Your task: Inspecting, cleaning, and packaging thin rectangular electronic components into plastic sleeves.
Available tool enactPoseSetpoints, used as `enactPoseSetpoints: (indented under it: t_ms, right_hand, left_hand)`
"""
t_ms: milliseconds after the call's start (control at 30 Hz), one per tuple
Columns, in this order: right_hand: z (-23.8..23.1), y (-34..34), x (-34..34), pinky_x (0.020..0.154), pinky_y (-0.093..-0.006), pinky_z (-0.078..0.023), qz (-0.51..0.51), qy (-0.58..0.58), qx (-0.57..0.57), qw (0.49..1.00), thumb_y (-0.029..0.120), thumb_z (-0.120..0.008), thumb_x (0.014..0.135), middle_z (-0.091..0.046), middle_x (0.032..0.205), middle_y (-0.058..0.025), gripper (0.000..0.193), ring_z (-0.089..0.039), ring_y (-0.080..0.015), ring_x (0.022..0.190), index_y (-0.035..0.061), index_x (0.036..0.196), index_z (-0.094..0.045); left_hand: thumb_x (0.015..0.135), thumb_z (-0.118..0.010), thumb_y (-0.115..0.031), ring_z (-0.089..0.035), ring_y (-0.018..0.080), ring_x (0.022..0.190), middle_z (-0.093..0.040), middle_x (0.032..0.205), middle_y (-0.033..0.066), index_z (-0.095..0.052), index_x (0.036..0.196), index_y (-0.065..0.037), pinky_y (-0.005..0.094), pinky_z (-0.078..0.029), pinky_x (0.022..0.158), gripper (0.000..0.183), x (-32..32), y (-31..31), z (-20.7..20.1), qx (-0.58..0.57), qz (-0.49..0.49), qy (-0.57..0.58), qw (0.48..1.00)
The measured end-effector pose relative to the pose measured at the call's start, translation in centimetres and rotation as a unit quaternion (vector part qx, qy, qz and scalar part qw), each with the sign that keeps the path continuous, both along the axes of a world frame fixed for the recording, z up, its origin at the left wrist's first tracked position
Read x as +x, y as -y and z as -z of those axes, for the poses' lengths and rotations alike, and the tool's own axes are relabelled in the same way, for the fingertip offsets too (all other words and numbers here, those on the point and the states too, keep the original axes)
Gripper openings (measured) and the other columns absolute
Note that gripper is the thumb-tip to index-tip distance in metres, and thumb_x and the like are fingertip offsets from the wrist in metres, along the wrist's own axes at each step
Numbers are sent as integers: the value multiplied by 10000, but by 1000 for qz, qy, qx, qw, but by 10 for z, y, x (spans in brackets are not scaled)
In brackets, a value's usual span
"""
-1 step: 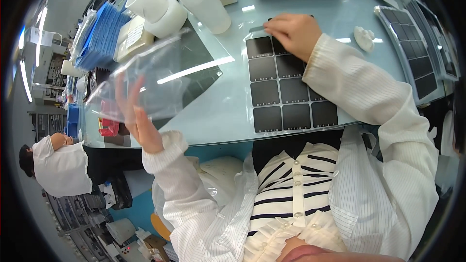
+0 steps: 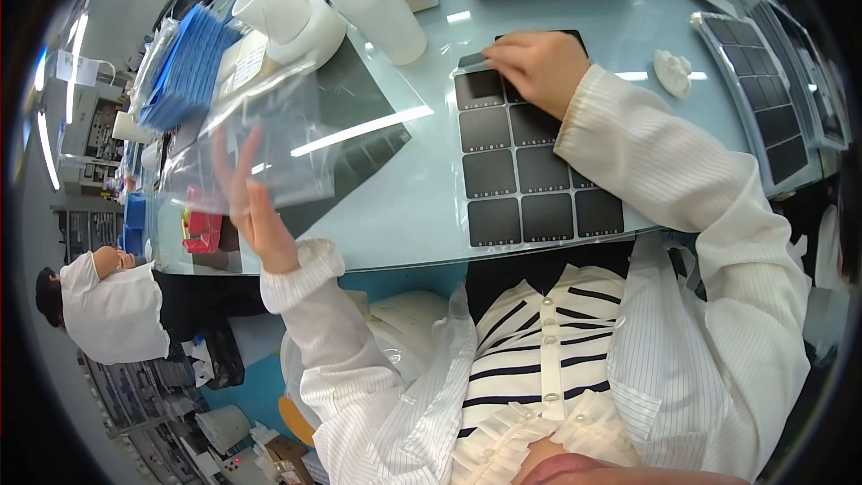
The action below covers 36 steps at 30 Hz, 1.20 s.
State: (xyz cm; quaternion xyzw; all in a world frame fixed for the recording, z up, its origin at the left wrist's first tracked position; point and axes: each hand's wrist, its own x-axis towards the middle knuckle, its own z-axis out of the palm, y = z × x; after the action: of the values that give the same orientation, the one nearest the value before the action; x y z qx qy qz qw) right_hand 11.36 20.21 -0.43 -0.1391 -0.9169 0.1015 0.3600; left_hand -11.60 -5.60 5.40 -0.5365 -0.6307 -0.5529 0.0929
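Left hand (image 2: 247, 207) pinching clear plastic bag (image 2: 260, 139), limp, slippery; right hand (image 2: 537, 63) fingers pressed on dark tile sheet (image 2: 530, 162) near table (image 2: 404, 207) front edge, probably fragile: best lifted by edges.

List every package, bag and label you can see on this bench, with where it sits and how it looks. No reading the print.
Clear plastic bag: held up in the left hand, flat, see-through, glossy.
White label: on a pale box behind the bag, rectangular, dark print.
Blue packets: far left of the table, fanned stack in clear wrap.
Sheet of black squares: table centre, under the right hand, sleeved in clear film.
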Motion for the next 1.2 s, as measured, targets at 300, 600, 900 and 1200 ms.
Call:
enactPoseSetpoints:
  t_ms: [300, 600, 900, 1200]
  right_hand:
    - [14, 3, -13, 714, -325, -524, 35, 55, 125, 990, 159, -657, 768, -660, 886, -79, 151, -643, -235, 826, 46, 867, -673]
    - [17, -4, -19, 718, -332, -513, 48, 65, 110, 991, 162, -655, 783, -656, 908, -75, 135, -634, -235, 826, 64, 874, -676]
    - [15, -6, -19, 728, -324, -507, 39, 76, 102, 991, 154, -657, 773, -649, 913, -63, 131, -626, -222, 839, 65, 867, -678]
    - [8, -11, -12, 851, -335, -480, 27, 167, 71, 983, 113, -624, 800, -652, 1032, -76, 174, -588, -247, 1027, 44, 956, -659]
  left_hand:
    - [952, -269, -560, -479, 86, 662, -628, 933, 93, -569, 1111, 52, 216, -377, 597, 700, -31, 7, 36, -204, 97, 467, 855]
    - [874, -176, -714, -407, 68, 437, -523, 505, 34, -571, 523, -17, 207, -276, 421, 874, -27, 18, 26, -443, -44, 353, 823]
    - [960, -228, -535, -466, 116, 471, -568, 562, 103, -580, 584, 36, 219, -344, 464, 770, 8, 60, 12, -481, 175, 365, 778]
    - [959, -445, -239, -489, 106, 578, -564, 671, 65, -643, 807, 59, 227, -378, 533, 389, 81, 29, 13, -306, 289, 352, 836]
